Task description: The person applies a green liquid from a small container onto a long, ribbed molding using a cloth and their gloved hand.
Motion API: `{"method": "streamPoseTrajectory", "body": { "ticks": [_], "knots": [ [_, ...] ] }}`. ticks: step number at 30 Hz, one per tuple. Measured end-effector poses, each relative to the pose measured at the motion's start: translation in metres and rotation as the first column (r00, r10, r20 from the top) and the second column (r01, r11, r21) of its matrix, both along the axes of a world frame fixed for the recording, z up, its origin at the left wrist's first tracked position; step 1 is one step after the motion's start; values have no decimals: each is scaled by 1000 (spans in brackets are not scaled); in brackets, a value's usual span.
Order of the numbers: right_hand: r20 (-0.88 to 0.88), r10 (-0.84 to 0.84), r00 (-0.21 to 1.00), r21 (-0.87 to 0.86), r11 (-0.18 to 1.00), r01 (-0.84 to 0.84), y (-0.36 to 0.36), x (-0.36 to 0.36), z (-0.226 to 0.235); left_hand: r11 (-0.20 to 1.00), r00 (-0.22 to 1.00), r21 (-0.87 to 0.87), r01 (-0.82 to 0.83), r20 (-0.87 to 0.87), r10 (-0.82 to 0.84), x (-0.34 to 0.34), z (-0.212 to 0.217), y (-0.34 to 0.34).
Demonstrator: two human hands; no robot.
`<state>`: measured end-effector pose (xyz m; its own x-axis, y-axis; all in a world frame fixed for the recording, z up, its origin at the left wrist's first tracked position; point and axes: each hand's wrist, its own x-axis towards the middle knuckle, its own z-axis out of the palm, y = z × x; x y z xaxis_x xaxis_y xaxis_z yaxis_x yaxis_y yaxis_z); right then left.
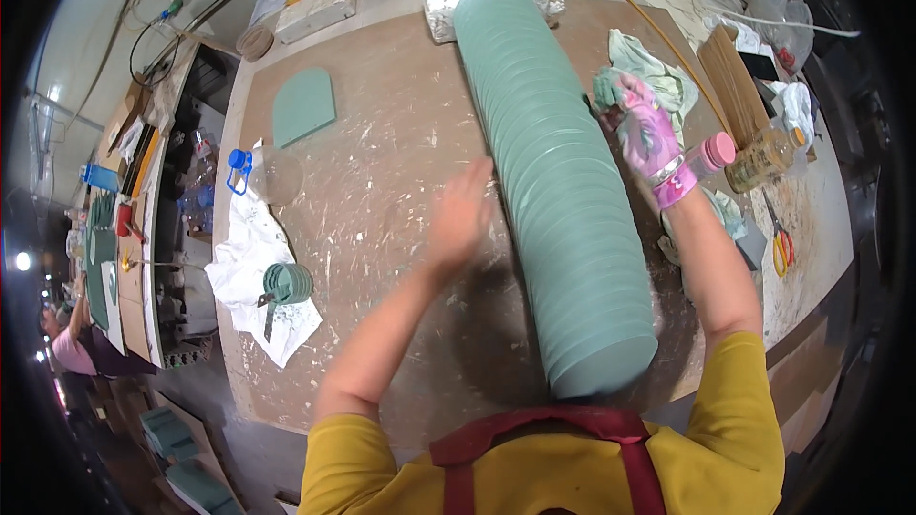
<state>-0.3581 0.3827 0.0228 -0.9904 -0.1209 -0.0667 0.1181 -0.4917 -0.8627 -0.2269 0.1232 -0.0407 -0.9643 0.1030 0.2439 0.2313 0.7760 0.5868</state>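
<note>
A long row of green, round-topped slabs point(572, 191) packed face to face runs across the board from the far white block to near my waist. My left hand point(463, 215) is bare, slightly blurred, its fingers stretched out at the left side of the row; whether they touch it I cannot tell. On the other side, my right hand point(649, 129) wears a pink patterned glove. Its fingers are closed round a crumpled green rag point(608, 91) beside the row. A single green slab point(305, 107) of the same shape lies flat at the far left.
A white wrapped block point(442, 11) stands at the row's far end. Left lie a white cloth point(250, 238), a green roll point(288, 282) and a clear bottle point(277, 176). Right are a pale cloth point(668, 72), pink-capped bottle point(711, 154), amber bottle point(763, 160), scissors point(782, 248) and a thin stick point(658, 43).
</note>
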Motion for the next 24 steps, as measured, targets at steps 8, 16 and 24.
{"method": "streamPoseTrajectory", "body": {
  "ticks": [8, 16, 24],
  "knots": [
    [-16, 962, 271, 959, -61, 275, -134, -20, 77, 881, 955, -369, -295, -134, 264, -48, -15, -90],
    [-248, 882, 399, 950, 141, 278, -81, -38, 74, 905, 938, -256, -340, -160, 307, -48, -23, -92],
    [-373, 199, 906, 809, 547, 213, -1, -16, 20, 909, 939, -253, -331, -187, 290, -51, -26, -91]
  ]
}}
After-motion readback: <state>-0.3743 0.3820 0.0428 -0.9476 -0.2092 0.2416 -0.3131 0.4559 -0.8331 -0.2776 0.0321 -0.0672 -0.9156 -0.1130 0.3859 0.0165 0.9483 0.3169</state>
